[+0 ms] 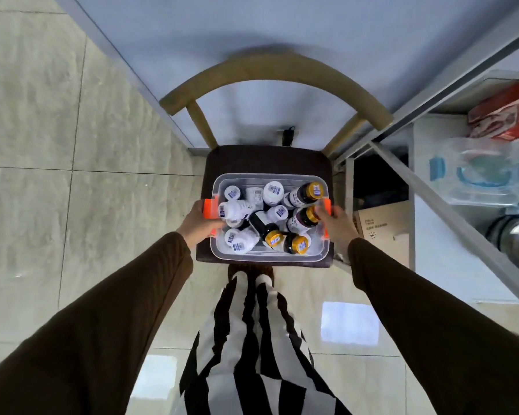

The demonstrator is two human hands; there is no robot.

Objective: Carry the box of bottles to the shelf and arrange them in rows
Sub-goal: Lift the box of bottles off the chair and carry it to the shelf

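Observation:
A clear plastic box (268,256) with orange side handles rests on the dark seat of a chair (267,158) straight below me. Inside lie several bottles, white ones (242,240) on the left and dark ones with gold caps (305,193) on the right, jumbled rather than in rows. My left hand (199,223) grips the box's left orange handle. My right hand (336,226) holds the right side by its orange handle. The metal shelf (450,211) rises at the right.
The chair has a curved wooden backrest (274,70) against a pale blue wall. The shelf holds a red package (507,115), clear plastic containers (480,172) and a metal bowl (516,241); a cardboard box (384,229) sits under it. Tiled floor (57,175) spreads left.

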